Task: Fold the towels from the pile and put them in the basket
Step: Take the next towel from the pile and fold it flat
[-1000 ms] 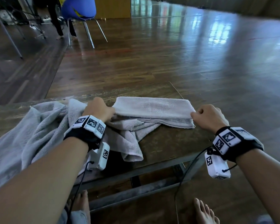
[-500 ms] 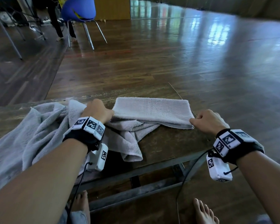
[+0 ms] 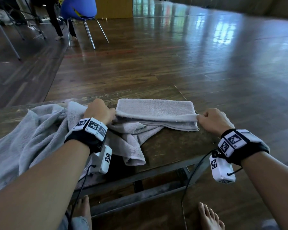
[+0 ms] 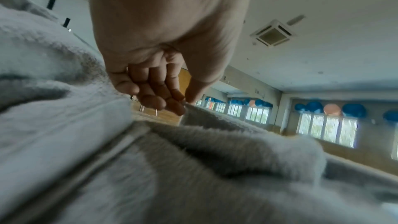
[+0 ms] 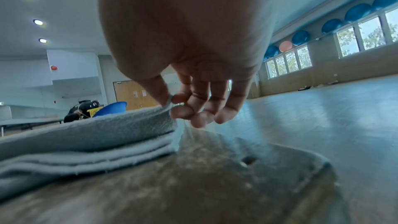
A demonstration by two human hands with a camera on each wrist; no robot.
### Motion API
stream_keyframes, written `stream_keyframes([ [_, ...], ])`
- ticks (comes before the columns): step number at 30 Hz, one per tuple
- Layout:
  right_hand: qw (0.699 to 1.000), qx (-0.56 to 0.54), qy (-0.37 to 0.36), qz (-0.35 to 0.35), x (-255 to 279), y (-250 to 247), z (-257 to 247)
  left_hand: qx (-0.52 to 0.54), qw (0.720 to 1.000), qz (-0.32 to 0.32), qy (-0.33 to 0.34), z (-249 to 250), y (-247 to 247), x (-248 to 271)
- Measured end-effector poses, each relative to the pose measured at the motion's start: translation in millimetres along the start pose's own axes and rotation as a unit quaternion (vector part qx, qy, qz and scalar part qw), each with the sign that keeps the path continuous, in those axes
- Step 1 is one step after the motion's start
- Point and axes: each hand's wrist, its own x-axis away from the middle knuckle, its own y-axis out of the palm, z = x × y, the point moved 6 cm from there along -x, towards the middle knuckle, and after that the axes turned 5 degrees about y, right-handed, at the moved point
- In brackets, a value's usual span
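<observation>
The towel lies partly folded at the far right end of the desk, beside the loose pile. The left hand and right hand each pinch one end of its near top edge between thumb and fingertips. To fold cleanly, lift both corners evenly, keep the edge taut, and lay it square on the far edge. No basket can be identified with certainty.
</observation>
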Motion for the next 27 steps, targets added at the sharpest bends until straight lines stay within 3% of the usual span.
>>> stream_keyframes([
  [2, 0.994, -0.106, -0.009, 0.0, -10, -1, -6, 0.117, 0.993, 0.028, -0.02, 5, -4, -5],
  [3, 0.979, -0.203, -0.004, -0.019, -15, 0, -10, 0.22, 0.974, 0.033, -0.035, 8, -5, -7],
  [4, 0.947, -0.319, 0.008, -0.046, -19, 1, -14, 0.33, 0.942, 0.034, -0.052, 13, -4, -9],
  [6, 0.852, -0.517, 0.023, -0.073, -22, -2, -22, 0.484, 0.871, 0.04, -0.076, 22, -2, -11],
  [8, 0.794, -0.602, 0.011, -0.077, -24, -8, -26, 0.534, 0.84, 0.048, -0.082, 22, 0, -13],
  [9, 0.788, -0.61, 0.006, -0.081, -25, -8, -25, 0.533, 0.841, 0.041, -0.083, 19, 2, -14],
  [10, 0.798, -0.596, 0.009, -0.087, -24, -6, -22, 0.499, 0.862, 0.031, -0.079, 13, 3, -15],
  [11, 0.826, -0.556, 0.021, -0.095, -24, -3, -17, 0.426, 0.902, 0.021, -0.068, 6, 2, -16],
  [13, 0.905, -0.407, 0.044, -0.115, -20, 5, -4, 0.228, 0.973, -0.012, -0.028, -3, -2, -12],
  [14, 0.933, -0.331, 0.047, -0.131, -18, 10, 3, 0.14, 0.99, -0.034, -0.006, -4, -3, -9],
  [17, 0.964, -0.198, 0.051, -0.168, -14, 16, 18, 0.02, 0.996, -0.086, 0.019, -3, 0, -3],
  [22, 0.967, -0.197, 0.061, -0.152, -12, 9, 19, -0.004, 0.996, -0.092, -0.005, -3, -3, -3],
  [27, 0.987, -0.078, 0.048, -0.131, -8, 11, 19, -0.075, 0.991, -0.109, 0.006, -2, 9, 2],
])
